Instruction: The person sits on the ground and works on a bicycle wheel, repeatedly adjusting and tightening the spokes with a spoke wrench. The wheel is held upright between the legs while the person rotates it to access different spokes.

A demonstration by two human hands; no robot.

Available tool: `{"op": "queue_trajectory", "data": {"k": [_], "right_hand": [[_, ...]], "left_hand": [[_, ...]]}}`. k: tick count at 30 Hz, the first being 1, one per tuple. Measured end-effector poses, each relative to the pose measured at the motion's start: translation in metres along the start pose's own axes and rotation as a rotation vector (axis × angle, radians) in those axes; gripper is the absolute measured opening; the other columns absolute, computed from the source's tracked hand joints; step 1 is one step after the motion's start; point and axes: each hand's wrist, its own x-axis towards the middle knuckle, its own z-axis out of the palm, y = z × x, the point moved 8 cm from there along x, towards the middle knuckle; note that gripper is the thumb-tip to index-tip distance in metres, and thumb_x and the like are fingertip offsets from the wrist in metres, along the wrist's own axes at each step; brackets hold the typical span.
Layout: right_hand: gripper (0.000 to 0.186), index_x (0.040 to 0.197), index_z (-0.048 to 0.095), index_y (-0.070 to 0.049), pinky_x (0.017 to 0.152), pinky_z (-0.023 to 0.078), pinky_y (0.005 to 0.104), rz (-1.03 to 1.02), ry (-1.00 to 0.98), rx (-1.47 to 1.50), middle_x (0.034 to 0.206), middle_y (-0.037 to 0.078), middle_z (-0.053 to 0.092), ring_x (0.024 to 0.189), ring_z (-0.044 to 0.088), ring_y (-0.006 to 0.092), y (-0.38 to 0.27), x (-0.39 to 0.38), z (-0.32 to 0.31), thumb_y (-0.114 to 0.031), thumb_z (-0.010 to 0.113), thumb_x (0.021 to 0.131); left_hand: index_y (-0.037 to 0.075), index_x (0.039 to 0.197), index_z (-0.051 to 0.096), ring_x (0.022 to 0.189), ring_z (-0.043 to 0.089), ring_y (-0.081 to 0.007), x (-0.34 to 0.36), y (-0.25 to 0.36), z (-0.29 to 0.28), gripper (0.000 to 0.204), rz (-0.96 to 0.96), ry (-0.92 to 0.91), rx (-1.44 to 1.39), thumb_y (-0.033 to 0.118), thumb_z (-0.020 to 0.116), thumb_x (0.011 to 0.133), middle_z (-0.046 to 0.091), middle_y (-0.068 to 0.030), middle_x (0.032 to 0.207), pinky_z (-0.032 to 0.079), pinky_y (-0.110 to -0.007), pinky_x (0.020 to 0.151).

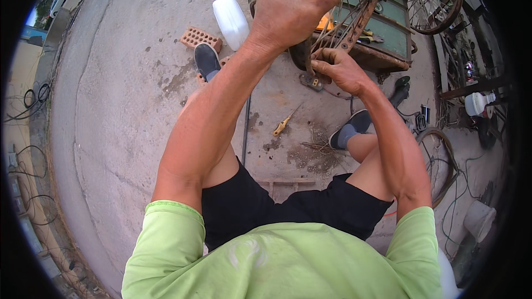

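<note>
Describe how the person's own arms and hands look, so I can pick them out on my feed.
Both the left hand and right hand are bare, with no gloves visible. The left forearm and right forearm are uncovered too, with no watch or band showing. Short lime-green shirt sleeves cover the upper arms.

From my end I am seeing a lime-green T-shirt (310, 254) filling the bottom of the frame, a pale swirling mark (248, 251) fading across its chest. Short sleeves (169, 224) are ending in hems at lower left and lower right. Black shorts (238, 202) are covering the thighs at lower centre. Dark grey shoes (206, 58) with lighter soles are showing at upper left and right of centre, a blue-grey sock (346, 134) rising from the latter.
</note>
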Motion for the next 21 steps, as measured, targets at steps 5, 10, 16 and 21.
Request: {"op": "queue_trajectory", "data": {"k": [5, 10, 16, 21], "right_hand": [[0.026, 0.104, 0.065, -0.001, 0.059, 0.042, 0.0250, -0.065, 0.007, -0.015, 0.082, -0.002, 0.062, 0.068, 0.051, 0.0060, 0.003, 0.003, -0.005, -0.026, 0.066, 0.103], [0.025, 0.093, 0.063, -0.003, 0.053, 0.040, 0.0242, -0.043, 0.088, -0.046, 0.075, -0.002, 0.059, 0.059, 0.050, 0.0063, 0.012, 0.002, -0.012, -0.026, 0.064, 0.104], [0.021, 0.097, 0.065, -0.004, 0.052, 0.040, 0.0257, 0.009, 0.167, -0.060, 0.074, -0.001, 0.059, 0.059, 0.051, 0.0065, 0.005, -0.009, -0.010, -0.024, 0.066, 0.101], [0.019, 0.100, 0.066, -0.003, 0.057, 0.044, 0.0258, -0.027, 0.038, 0.006, 0.079, 0.001, 0.063, 0.063, 0.055, 0.0074, 0.006, -0.005, -0.015, -0.022, 0.068, 0.098]], "left_hand": [[-0.006, 0.112, 0.057, 0.092, 0.067, -0.0223, 0.011, 0.007, 0.004, 0.040, 0.169, 0.065, -0.070, 0.015, 0.072, 0.082, 0.070, -0.0173, 0.099, 0.055, -0.036, 0.084], [-0.006, 0.115, 0.052, 0.095, 0.072, -0.0477, 0.001, 0.027, -0.003, 0.048, -0.016, 0.096, 0.101, 0.021, 0.072, 0.082, 0.070, -0.0329, 0.096, 0.057, -0.050, 0.083], [-0.004, 0.115, 0.047, 0.091, 0.070, -0.0509, 0.005, 0.019, 0.009, 0.048, 0.037, 0.019, -0.108, 0.018, 0.073, 0.082, 0.070, -0.0326, 0.090, 0.057, -0.053, 0.080], [-0.004, 0.114, 0.046, 0.089, 0.071, -0.0502, 0.004, 0.019, 0.017, 0.048, 0.086, 0.056, -0.136, 0.018, 0.073, 0.082, 0.069, -0.0315, 0.086, 0.057, -0.052, 0.077]]}}
